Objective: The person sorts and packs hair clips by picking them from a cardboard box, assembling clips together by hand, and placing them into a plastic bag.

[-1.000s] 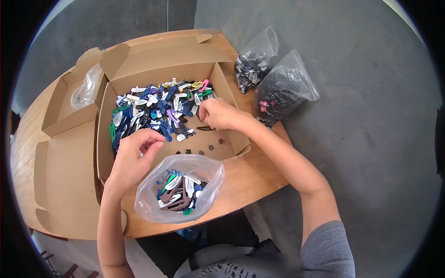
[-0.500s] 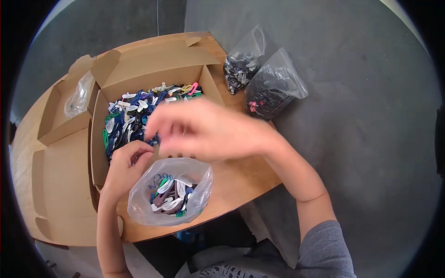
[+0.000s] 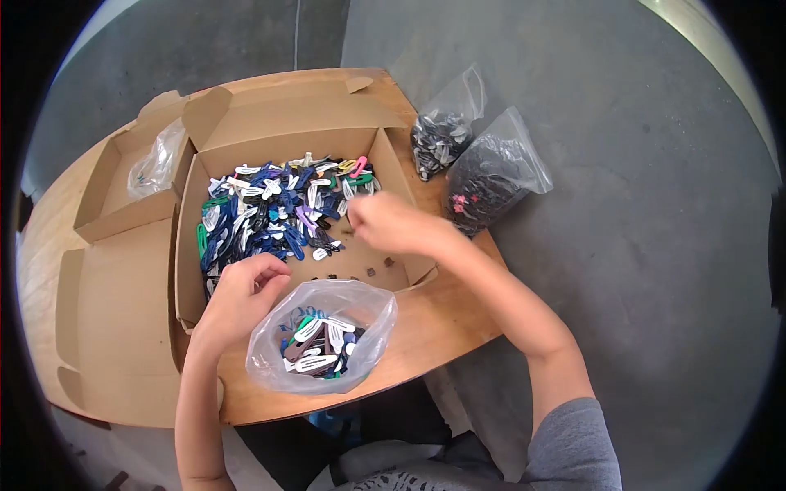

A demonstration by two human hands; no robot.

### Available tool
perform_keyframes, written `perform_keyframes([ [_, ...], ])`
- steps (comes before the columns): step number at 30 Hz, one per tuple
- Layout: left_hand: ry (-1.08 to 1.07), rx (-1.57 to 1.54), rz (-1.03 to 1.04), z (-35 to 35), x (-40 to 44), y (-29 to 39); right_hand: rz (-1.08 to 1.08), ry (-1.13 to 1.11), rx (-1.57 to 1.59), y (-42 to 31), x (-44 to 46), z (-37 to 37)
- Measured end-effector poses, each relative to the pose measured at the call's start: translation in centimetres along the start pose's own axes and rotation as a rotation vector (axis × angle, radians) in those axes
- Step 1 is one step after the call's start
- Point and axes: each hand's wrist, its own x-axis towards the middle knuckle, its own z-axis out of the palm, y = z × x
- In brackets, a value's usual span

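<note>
Hair clips (image 3: 274,214), mostly left of curled right hand (image 3: 378,221), cannot tell if grasping

Soft, even light, palest at upper right; black fisheye borders curve the edges; the right hand (image 3: 388,222) blurs slightly.

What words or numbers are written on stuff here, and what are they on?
No word or number can be read for certain.
Open plastic bag: blue marks that look like writing, too small and blurred to read.
Grey shirt: a dark pattern near the picture's bottom edge; I can't tell if it holds letters.
Cardboard box with the clips: no lettering that I can see.
</note>
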Motion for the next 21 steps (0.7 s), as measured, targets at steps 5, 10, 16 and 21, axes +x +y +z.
perform_keyframes([
  [5,-0.001,0.008,-0.003,0.2,0.0,-0.2,-0.194,0.085,0.834,-8.0,-4.3,-7.5],
  [10,-0.013,0.018,0.019,0.2,0.0,-0.1,-0.285,0.233,0.333,-7.0,-2.5,-5.9],
  [16,-0.047,0.028,-0.035,0.1,-0.1,0.0,0.095,-0.105,-0.397,-0.4,1.5,1.4],
  [21,-0.015,0.01,-0.006,0.3,-0.2,-0.2,0.158,-0.144,-0.415,-0.1,2.2,2.0],
])
